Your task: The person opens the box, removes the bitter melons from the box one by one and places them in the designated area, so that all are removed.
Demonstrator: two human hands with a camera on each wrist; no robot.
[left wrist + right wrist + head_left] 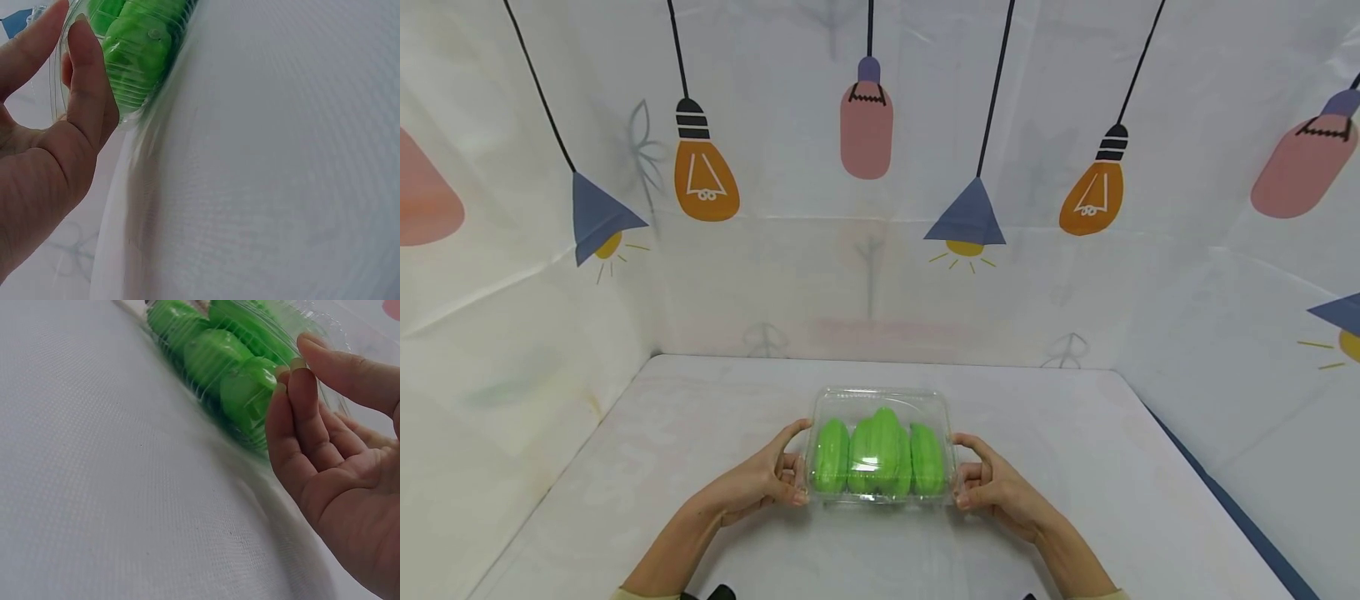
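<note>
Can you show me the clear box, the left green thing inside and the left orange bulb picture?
Clear box (850, 404), head view: far part of its top.
Left green thing (831, 457), head view: middle of its body.
Left orange bulb picture (707, 177), head view: middle of its orange part.

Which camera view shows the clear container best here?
The head view: nearly the whole clear container shows, green contents included, between the left hand and right hand. The wrist views each show a portion, cropped by the top edge and partly covered by that side's hand.
</note>
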